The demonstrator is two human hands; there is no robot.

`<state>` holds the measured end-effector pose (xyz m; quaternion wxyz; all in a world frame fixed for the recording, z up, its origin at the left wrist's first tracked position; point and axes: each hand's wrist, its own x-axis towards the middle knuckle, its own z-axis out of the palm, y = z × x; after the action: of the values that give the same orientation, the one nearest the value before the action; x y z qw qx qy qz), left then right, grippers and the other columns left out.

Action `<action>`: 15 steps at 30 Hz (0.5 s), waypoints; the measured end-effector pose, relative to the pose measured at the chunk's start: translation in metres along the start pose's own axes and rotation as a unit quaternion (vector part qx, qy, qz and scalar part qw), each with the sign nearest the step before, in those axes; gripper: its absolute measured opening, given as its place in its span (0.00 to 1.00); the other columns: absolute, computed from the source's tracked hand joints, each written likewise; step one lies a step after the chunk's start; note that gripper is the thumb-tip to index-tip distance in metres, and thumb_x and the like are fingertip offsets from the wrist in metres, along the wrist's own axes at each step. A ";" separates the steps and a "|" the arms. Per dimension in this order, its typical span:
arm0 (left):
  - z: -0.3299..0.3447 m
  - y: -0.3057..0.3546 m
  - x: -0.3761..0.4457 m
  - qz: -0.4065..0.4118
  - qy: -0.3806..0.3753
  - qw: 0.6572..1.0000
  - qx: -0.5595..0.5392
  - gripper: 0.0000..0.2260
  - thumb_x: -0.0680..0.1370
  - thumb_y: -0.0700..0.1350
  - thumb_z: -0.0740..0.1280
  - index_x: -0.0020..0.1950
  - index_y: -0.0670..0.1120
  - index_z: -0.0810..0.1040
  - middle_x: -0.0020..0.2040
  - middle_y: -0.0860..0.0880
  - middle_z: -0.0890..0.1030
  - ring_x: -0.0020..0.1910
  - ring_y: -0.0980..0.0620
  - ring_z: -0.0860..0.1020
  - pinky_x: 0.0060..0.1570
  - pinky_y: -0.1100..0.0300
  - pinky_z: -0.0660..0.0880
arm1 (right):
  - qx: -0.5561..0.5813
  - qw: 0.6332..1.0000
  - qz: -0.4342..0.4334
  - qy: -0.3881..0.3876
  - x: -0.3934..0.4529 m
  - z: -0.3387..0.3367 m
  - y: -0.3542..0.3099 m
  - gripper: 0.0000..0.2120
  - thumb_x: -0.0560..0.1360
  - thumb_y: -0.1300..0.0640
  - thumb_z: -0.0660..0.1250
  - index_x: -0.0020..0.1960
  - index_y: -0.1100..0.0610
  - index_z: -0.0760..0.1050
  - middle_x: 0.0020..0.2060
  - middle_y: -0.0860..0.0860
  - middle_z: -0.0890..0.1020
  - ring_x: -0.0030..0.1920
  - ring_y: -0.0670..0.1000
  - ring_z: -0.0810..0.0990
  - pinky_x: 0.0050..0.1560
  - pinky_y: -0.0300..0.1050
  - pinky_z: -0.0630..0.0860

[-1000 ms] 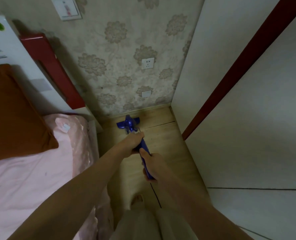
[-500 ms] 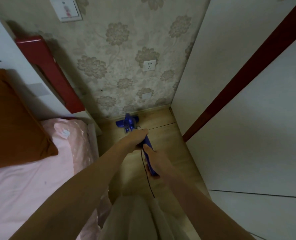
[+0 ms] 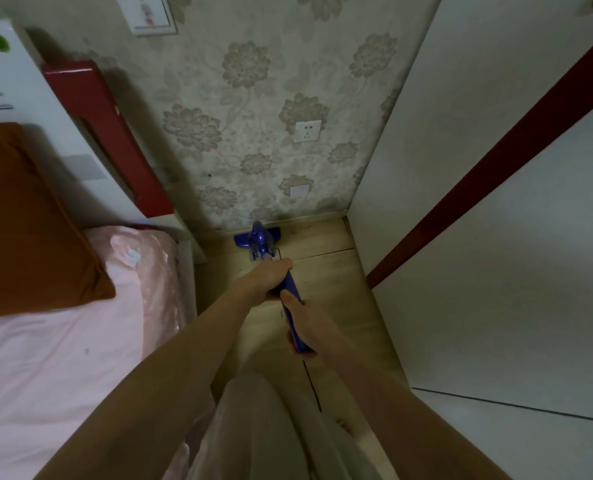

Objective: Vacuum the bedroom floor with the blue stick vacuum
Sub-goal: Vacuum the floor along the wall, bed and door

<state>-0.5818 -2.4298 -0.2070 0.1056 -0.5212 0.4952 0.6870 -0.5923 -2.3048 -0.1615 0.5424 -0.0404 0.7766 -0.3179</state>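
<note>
- One blue stick vacuum (image 3: 261, 241).
- Two hands: left hand (image 3: 267, 277), right hand (image 3: 307, 325).
- One orange pillow (image 3: 28, 223).
- One bed (image 3: 45, 358).
- Two wall plates: socket (image 3: 308, 130), blank plate (image 3: 299, 191).
- One bare foot (image 3: 344, 426).

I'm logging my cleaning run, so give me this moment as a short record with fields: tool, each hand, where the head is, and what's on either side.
tool: blue stick vacuum
left hand: closed around the stick, further down it
right hand: closed around the stick's upper end
vacuum head: on the wooden floor, at the base of the flowered wall
left side: bed with pink sheet and orange pillow
right side: white wardrobe with a dark red strip
wall fittings: socket above the vacuum head
</note>
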 end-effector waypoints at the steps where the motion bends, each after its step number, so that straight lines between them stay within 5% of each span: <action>1: 0.004 0.000 0.001 0.002 0.003 1.000 0.003 0.15 0.80 0.46 0.60 0.64 0.40 0.68 0.46 0.42 0.74 0.40 0.46 0.77 0.46 0.51 0.79 | 0.000 1.000 -0.001 0.001 0.001 -0.003 0.002 0.22 0.80 0.39 0.55 0.54 0.59 0.70 0.32 0.51 0.76 0.27 0.46 0.74 0.30 0.40 0.73; 4: 0.013 -0.003 0.001 0.006 0.010 1.000 0.028 0.07 0.81 0.46 0.59 0.51 0.42 0.69 0.44 0.43 0.74 0.39 0.48 0.76 0.41 0.54 0.78 | 0.003 1.000 -0.006 0.004 0.002 -0.009 0.009 0.22 0.80 0.39 0.55 0.52 0.59 0.70 0.31 0.51 0.76 0.26 0.47 0.74 0.30 0.41 0.73; 11: 0.024 -0.013 -0.007 0.012 0.015 1.000 0.019 0.07 0.81 0.45 0.59 0.52 0.42 0.68 0.41 0.44 0.74 0.36 0.49 0.75 0.35 0.57 0.76 | -0.008 1.000 -0.025 0.002 -0.007 -0.014 0.023 0.21 0.80 0.40 0.56 0.50 0.59 0.70 0.31 0.51 0.75 0.28 0.47 0.74 0.33 0.42 0.74; 15: 0.035 -0.021 -0.024 0.011 0.011 1.000 -0.001 0.07 0.82 0.46 0.58 0.49 0.42 0.69 0.41 0.43 0.75 0.39 0.48 0.76 0.42 0.54 0.77 | -0.027 0.999 -0.023 0.001 -0.025 -0.025 0.033 0.21 0.80 0.38 0.55 0.49 0.57 0.70 0.31 0.50 0.75 0.26 0.45 0.73 0.29 0.38 0.72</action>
<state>-0.5787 -2.3827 -0.2007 0.0925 -0.5236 0.5014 0.6826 -0.5940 -2.2571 -0.1539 0.5325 -0.0726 0.7843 -0.3099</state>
